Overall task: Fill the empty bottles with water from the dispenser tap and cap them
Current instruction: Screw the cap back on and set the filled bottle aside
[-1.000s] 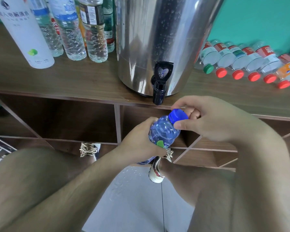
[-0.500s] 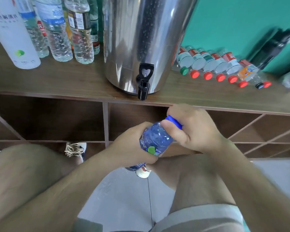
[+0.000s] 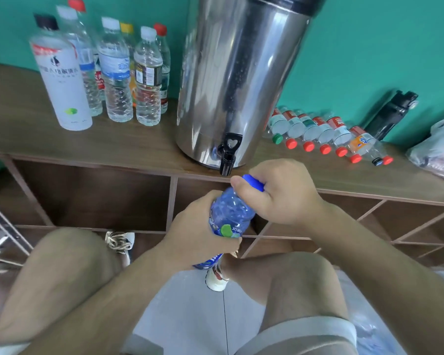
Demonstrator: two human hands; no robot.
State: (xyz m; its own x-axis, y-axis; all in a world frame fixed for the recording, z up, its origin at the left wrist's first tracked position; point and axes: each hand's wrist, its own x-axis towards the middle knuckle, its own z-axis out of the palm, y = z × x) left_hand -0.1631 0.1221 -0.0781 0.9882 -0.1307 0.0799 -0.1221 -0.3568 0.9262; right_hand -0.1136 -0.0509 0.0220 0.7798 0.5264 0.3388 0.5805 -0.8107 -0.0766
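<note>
The blue-tinted bottle [image 3: 230,216] sits at the centre of the frame, just below and in front of the tap [image 3: 227,156], tilted with its neck toward the upper right. The left hand [image 3: 195,231] is wrapped round its body, and the right hand [image 3: 285,193] has thumb and curled fingers closed round the blue cap [image 3: 254,182], which sits on the neck. The step in hand appears to be screwing the cap down. To do it well, the left hand should hold firmly without squeezing, since a soft full bottle would spill through a loose cap. The right hand should start the cap square on the thread and turn until it stops. The tint makes the water level hard to judge, though the bottle looks filled. Above it, the steel dispenser [image 3: 239,80] stands on the wooden shelf [image 3: 128,147]; its contents are hidden. At the upper left stand capped upright bottles [image 3: 116,73] that look full of clear water, beside a tall white bottle [image 3: 62,83]. At the right of the frame, a row of lying bottles [image 3: 318,131], mostly red-capped, look empty. Beyond them are a black flask [image 3: 390,114] and a plastic bag [image 3: 438,147].
</note>
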